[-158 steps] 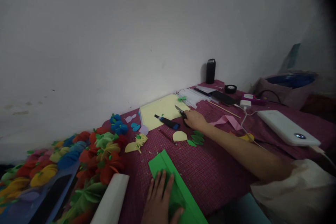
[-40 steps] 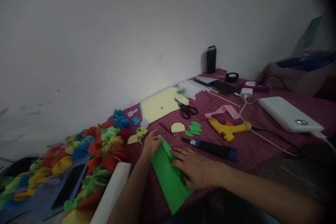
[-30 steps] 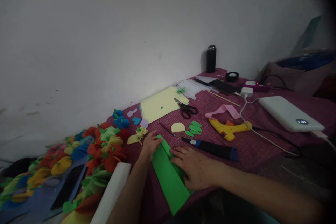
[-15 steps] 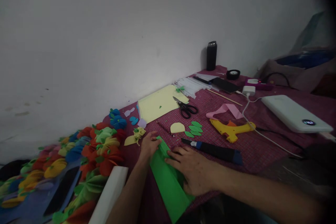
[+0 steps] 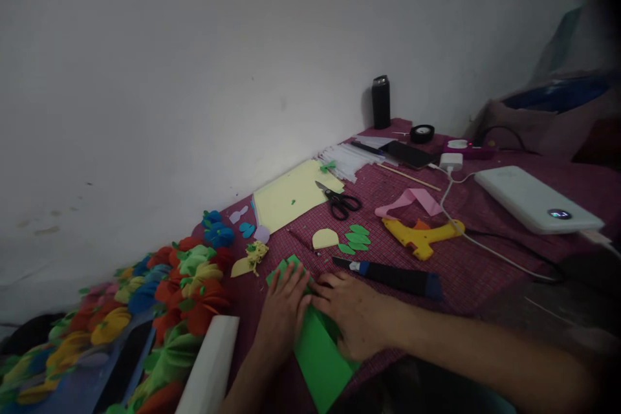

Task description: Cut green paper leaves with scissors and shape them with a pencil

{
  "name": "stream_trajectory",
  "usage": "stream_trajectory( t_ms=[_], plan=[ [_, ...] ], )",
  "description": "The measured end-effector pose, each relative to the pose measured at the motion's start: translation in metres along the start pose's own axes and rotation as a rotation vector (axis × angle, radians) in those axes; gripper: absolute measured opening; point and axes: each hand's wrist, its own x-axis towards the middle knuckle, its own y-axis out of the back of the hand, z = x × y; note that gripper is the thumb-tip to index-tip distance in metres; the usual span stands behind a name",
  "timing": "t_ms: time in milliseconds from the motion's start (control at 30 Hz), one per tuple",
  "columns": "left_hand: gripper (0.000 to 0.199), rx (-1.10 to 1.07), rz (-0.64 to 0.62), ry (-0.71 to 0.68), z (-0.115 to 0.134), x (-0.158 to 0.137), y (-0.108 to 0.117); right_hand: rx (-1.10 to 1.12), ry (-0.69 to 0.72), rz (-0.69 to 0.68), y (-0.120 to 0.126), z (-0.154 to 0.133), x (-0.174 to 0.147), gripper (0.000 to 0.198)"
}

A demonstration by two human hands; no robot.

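A long green craft sheet [image 5: 317,356], folded over on itself, lies at the table's front edge. My left hand [image 5: 284,310] rests flat on its far part, fingers stretched out and pointing away from me. My right hand [image 5: 356,310] presses on the sheet's right side, its fingertips close to the left hand's and its fingers apart. The fold stands slightly raised beneath the right palm. Just beyond the right hand lies a utility knife [image 5: 398,278] with its blade out. Green leaf cut-outs [image 5: 358,238] and a cream half-round piece [image 5: 325,239] lie farther back.
Colourful paper flowers [image 5: 194,284] crowd the left side, beside a white roll [image 5: 211,362]. Scissors [image 5: 338,200] lie partly over cream sheets [image 5: 291,197]. At right are a yellow glue gun [image 5: 422,237], a pink strip [image 5: 410,202], a white power bank [image 5: 536,200] and cables.
My left hand has gone from pinching the sheet's far left edge to lying flat across it, nearer my right hand. My right hand stays about in place. The view has shifted slightly.
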Motion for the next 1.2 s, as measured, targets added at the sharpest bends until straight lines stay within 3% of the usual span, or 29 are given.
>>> stream_trajectory(
  t_ms=[100,200,767,967,1067,1133,1200],
  plan=[
    [0.048,-0.018,-0.171,-0.092,-0.002,-0.009,0.006,0.010,-0.006,0.020,-0.001,-0.001,0.000,0.070],
    [0.052,-0.060,-0.251,-0.106,-0.006,-0.005,0.012,0.011,-0.007,-0.001,0.002,-0.002,0.000,0.072],
    [0.053,-0.003,-0.266,-0.066,-0.037,0.021,-0.006,-0.004,0.024,0.011,-0.005,0.008,0.003,0.073],
    [0.053,0.139,-0.176,0.097,-0.038,0.030,-0.017,-0.046,-0.023,-0.014,-0.004,0.002,0.007,0.066],
    [0.053,0.187,-0.008,0.146,-0.039,0.029,-0.015,-0.086,-0.034,-0.042,-0.005,-0.001,0.012,0.067],
    [0.050,0.169,0.089,0.123,-0.036,0.022,-0.010,-0.102,-0.042,-0.070,-0.005,-0.001,0.015,0.067],
    [0.048,0.100,0.020,0.037,-0.031,0.012,-0.006,-0.114,-0.046,-0.097,-0.005,-0.001,0.016,0.068]
  ],
)
